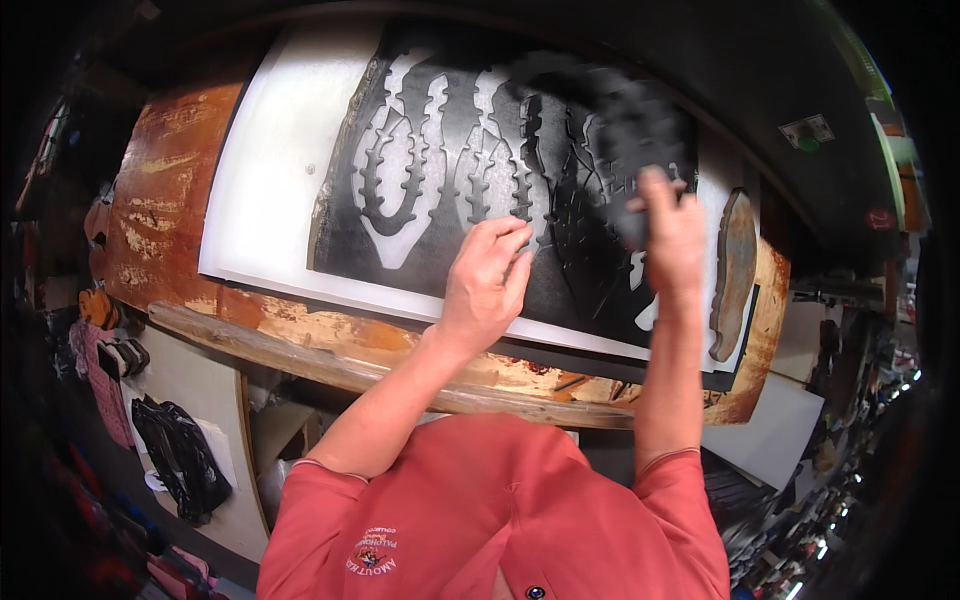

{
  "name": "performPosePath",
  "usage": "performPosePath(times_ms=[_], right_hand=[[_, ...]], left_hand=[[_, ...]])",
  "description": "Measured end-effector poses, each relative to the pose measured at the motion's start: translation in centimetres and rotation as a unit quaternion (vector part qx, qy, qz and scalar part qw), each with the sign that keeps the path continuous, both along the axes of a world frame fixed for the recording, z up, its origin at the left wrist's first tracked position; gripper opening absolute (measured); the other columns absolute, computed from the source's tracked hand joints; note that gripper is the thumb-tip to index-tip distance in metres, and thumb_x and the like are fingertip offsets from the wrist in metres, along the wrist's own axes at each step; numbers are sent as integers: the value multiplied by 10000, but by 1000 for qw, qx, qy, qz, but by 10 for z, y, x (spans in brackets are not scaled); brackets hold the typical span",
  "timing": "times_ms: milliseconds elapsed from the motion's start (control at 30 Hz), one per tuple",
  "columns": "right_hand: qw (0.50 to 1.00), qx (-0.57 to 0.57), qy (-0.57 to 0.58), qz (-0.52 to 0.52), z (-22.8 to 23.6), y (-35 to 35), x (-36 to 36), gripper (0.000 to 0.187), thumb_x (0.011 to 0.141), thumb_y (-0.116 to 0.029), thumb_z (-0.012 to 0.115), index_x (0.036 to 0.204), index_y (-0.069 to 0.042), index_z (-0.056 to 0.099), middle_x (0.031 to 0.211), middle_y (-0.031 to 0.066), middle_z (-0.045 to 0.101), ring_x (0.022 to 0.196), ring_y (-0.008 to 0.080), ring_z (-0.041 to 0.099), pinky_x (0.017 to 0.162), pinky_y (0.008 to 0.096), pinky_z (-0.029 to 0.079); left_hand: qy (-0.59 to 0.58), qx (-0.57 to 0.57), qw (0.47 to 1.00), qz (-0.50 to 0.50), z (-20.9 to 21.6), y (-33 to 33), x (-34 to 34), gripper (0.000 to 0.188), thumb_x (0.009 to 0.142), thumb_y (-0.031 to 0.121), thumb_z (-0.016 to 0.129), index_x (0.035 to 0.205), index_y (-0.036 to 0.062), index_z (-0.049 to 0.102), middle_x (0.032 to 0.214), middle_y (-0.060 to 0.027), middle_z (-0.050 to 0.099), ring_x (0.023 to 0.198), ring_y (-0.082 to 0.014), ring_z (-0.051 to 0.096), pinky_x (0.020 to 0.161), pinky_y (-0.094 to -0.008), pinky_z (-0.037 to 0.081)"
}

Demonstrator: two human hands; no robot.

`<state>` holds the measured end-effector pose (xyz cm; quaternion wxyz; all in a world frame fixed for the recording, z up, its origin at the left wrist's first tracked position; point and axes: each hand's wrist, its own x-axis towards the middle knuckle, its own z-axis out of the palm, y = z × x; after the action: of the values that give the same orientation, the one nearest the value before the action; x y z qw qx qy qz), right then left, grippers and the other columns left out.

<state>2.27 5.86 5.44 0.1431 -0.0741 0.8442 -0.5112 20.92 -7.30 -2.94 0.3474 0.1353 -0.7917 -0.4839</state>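
Observation:
A black sheet [340,230] with several sole-shaped, tooth-edged cut-outs lies on a white board [260,170]. My left hand [485,275] rests over the sheet beside a cut-out, its fingers drawn together. Whatever may be between those fingertips is hidden. At the right, my right hand [672,225] is raised above the sheet and grips a black tooth-edged cut piece [640,125], which is smeared by motion. Black toothed strips [390,215] remain inside the openings at the left.
A long, sole-shaped cutting die [735,275] lies on the board's right end. Beneath the board is a worn wooden table [165,200] with a rounded front rail [300,355]. A dark machine body [800,130] overhangs the back and right. A black plastic bag [180,455] hangs at lower left.

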Motion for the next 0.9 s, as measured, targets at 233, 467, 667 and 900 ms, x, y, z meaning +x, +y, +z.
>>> performPosePath(times_ms=[233,467,667,900], right_hand=[[956,-187,221,-53,66,79,-69,326,1054,-337,693,950,-28,690,806,23,673,691,112,604,604,275,502],[880,185,400,178,-8,53,39,161,868,42,696,1012,-11,648,805,155,632,701,352,627,617,451,502],[856,190,418,236,-49,41,69,292,778,63,726,1060,19,667,881,138,651,828,328,634,718,426,530],[844,181,437,253,-47,28,69,331,803,-64,813,1080,33,662,877,140,649,807,329,635,705,412,536]], left_hand=[[-23,-127,992,-7,5,3,-4,504,826,-68,758,1312,-25,633,1268,-211,672,1066,-398,632,933,-449,535],[-97,-91,990,-49,32,28,-7,448,886,22,728,1308,-83,624,1315,-290,660,1107,-432,620,987,-485,514],[-181,203,959,-84,43,7,-19,318,1007,72,601,1301,-44,635,1173,-140,718,1041,-177,669,932,-318,535],[-216,272,928,-133,47,-16,-37,300,1022,85,569,1288,-55,580,1182,-109,710,1000,-119,644,892,-267,522]])
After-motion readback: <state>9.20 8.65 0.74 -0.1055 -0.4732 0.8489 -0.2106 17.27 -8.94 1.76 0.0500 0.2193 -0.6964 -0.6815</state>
